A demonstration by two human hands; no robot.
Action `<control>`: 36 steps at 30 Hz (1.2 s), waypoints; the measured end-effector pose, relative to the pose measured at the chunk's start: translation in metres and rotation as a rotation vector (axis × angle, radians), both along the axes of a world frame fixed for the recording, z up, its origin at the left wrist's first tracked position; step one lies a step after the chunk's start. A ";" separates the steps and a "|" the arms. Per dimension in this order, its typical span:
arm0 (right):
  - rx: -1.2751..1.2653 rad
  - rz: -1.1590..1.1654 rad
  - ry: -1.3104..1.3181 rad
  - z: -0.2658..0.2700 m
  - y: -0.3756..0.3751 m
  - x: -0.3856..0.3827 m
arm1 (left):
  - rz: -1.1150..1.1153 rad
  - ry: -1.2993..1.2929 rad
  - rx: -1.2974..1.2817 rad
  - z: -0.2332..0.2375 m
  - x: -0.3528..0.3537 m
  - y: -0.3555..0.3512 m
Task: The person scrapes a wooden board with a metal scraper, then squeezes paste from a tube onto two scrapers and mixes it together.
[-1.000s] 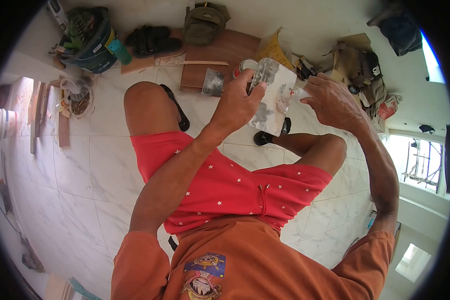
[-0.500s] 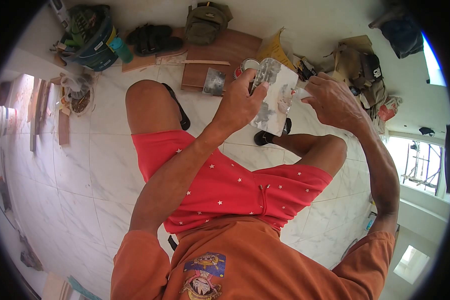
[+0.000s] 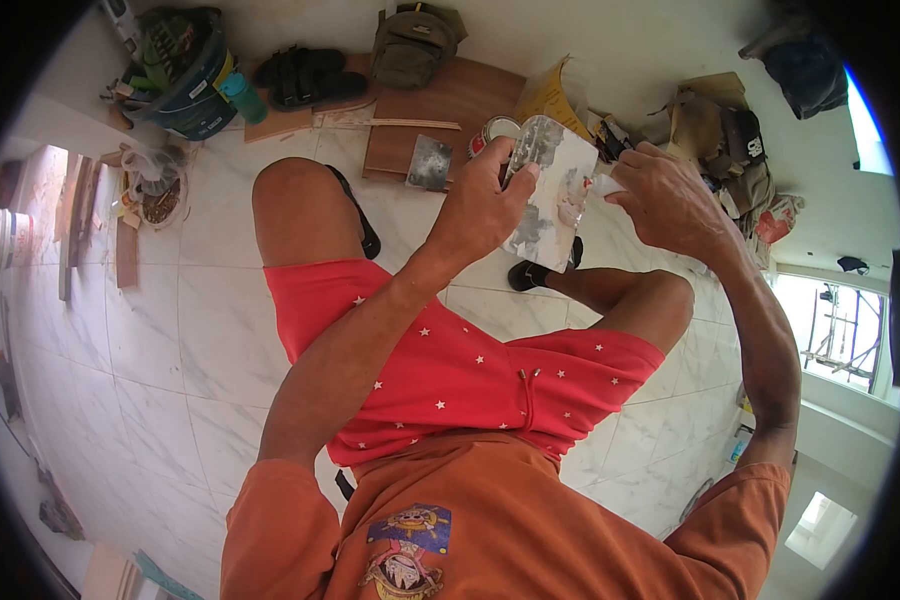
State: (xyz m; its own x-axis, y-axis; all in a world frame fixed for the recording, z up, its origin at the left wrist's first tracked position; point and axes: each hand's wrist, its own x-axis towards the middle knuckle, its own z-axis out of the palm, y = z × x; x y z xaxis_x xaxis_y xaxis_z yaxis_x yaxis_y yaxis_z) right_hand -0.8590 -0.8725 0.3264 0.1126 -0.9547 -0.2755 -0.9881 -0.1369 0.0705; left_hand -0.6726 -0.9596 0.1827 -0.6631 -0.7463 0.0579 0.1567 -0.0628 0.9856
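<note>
Tin (image 3: 500, 129) peeks out beyond hands (image 3: 480, 205) (image 3: 675, 205) pinching a smeared plate (image 3: 552, 195) and pale piece (image 3: 604, 185).

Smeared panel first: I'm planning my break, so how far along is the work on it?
Done, it seems: grey and whitish material is already on the panel. In hand: the left hand grips it; the right hand holds a small pale tool by its edge, near a red spot. Left: probably mixing in that red, which looks unblended. How much remains, I can't tell.
</note>
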 end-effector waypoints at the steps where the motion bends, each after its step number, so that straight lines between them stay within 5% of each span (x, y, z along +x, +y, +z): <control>1: 0.000 0.002 0.001 0.000 0.000 0.000 | 0.000 0.001 -0.002 0.000 0.000 0.000; 36: 0.046 -0.006 0.132 0.005 -0.008 0.008 | 0.015 -0.003 0.004 0.004 0.002 -0.002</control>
